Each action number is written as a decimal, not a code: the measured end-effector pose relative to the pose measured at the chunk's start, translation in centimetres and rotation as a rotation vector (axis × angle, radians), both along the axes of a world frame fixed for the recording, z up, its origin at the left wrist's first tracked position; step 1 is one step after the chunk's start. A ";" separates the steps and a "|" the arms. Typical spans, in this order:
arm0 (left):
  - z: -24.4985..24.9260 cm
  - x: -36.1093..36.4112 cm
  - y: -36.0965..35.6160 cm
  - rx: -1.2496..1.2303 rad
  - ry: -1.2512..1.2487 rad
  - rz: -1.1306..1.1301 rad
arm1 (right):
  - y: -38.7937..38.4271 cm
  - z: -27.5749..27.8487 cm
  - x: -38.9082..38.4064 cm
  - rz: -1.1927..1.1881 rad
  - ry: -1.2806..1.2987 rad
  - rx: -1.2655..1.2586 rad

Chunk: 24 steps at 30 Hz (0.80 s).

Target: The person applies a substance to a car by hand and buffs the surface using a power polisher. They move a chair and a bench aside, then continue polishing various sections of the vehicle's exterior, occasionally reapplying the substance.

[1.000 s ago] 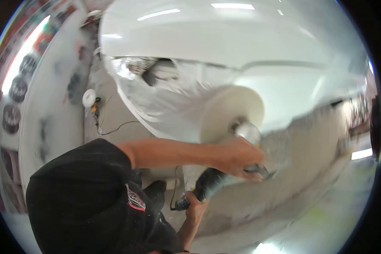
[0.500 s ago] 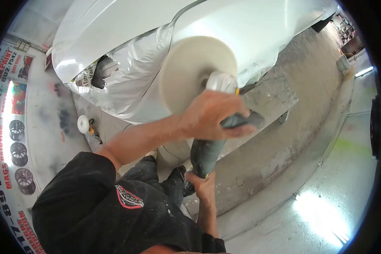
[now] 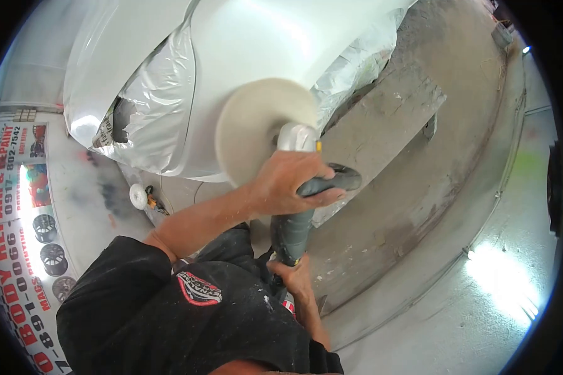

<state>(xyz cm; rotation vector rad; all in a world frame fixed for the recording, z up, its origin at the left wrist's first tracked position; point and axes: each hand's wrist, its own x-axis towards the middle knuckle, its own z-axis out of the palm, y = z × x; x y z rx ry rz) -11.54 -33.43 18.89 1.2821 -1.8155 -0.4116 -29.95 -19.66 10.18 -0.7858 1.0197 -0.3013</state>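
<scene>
Both of my hands are closed on a grey rotary polisher (image 3: 292,234). Toward its silver head, my left hand (image 3: 294,178) wraps the black loop handle (image 3: 341,181). My right hand (image 3: 297,275) grips the rear end of the body, near my waist. At the front is a large cream polishing pad (image 3: 256,128), its face smooth with blur. It overlaps the lower edge of the glossy white car panel (image 3: 250,50) in this view. Silvery masking sheet (image 3: 159,94) covers openings on the panel's left, with newspaper (image 3: 106,130) showing at a torn spot.
More masking sheet (image 3: 360,62) hangs along the panel's right edge. A flat grey board (image 3: 381,137) lies low at the right. Another tool with a white round pad (image 3: 139,196) rests on the floor at left. A printed banner (image 3: 28,237) covers the left wall.
The polisher and both hands have shifted slightly left, and the pad sits lower along the car panel. The whole view has turned and moved too. Both hands keep their grip.
</scene>
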 end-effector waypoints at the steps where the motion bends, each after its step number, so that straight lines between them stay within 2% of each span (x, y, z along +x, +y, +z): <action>1: -0.3 -0.1 0.3 0.024 0.000 0.001 | 0.6 -0.5 -0.2 -0.008 -0.024 0.000; 5: 1.1 -0.1 -0.9 -0.088 -0.030 -0.027 | 0.0 -0.7 -0.2 -0.042 -0.085 -0.015; 7: 2.4 0.0 -3.3 -0.110 -0.031 -0.028 | -2.6 1.0 0.1 -0.045 -0.060 0.030; 13: 5.1 -1.3 -10.5 0.038 0.005 -0.053 | -8.5 3.1 1.0 -0.196 -0.150 0.072; 16: 4.4 -1.9 -10.1 -0.028 -0.022 -0.037 | -8.4 2.7 0.4 -0.221 -0.147 0.030; 19: 3.4 -1.7 -6.7 0.089 -0.028 0.014 | -6.3 2.9 -0.4 -0.112 -0.010 0.008; 22: 2.4 -1.5 -4.4 0.077 -0.074 0.003 | -3.6 0.9 -0.7 -0.016 -0.118 0.068; 24: 2.5 -1.7 -4.8 0.069 -0.107 -0.008 | -3.4 0.7 -0.6 -0.059 -0.144 0.106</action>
